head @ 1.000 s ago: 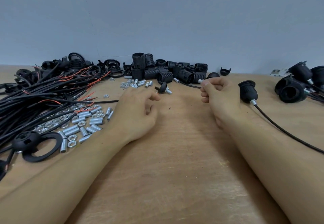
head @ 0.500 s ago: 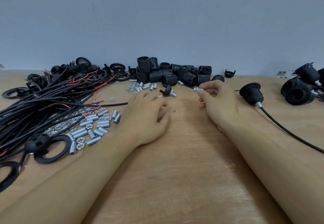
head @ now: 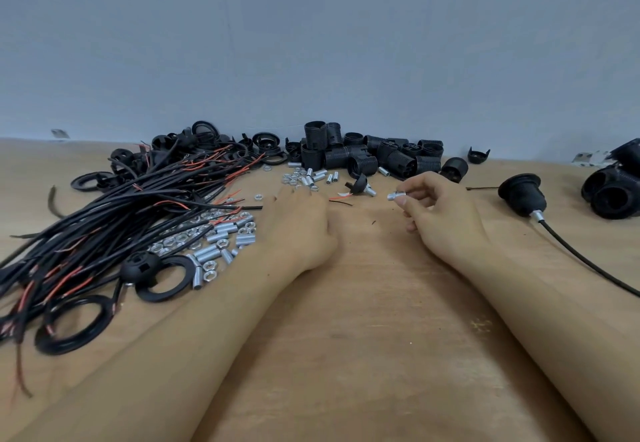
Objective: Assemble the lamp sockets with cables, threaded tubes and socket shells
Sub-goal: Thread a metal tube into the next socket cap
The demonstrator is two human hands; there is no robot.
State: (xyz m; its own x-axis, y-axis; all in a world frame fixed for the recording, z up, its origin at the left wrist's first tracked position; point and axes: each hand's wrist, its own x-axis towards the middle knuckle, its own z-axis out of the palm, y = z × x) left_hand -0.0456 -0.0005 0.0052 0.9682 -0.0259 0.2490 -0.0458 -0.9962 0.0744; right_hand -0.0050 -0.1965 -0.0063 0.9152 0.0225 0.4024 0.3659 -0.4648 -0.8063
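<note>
My right hand (head: 440, 213) pinches a short silver threaded tube (head: 394, 195) between thumb and fingertips, just above the wooden table (head: 363, 337). My left hand (head: 298, 227) lies on the table with its fingers reaching toward a black cable end (head: 341, 202) with a red wire; whether it holds the cable is hidden. A small black socket cap with a tube (head: 360, 187) lies just beyond, between the hands. To the left sits a loose pile of silver tubes and nuts (head: 214, 237). An assembled socket with cable (head: 521, 195) lies right of my right hand.
A big bundle of black and red cables (head: 104, 220) covers the left side, with black rings (head: 162, 279) near the front. Black threaded socket shells (head: 363, 154) are heaped at the back by the wall. More assembled sockets (head: 613, 188) lie at the far right.
My right hand has drawn back toward me with the silver tube, away from the shell heap. My left hand has slid slightly forward toward the cable end.
</note>
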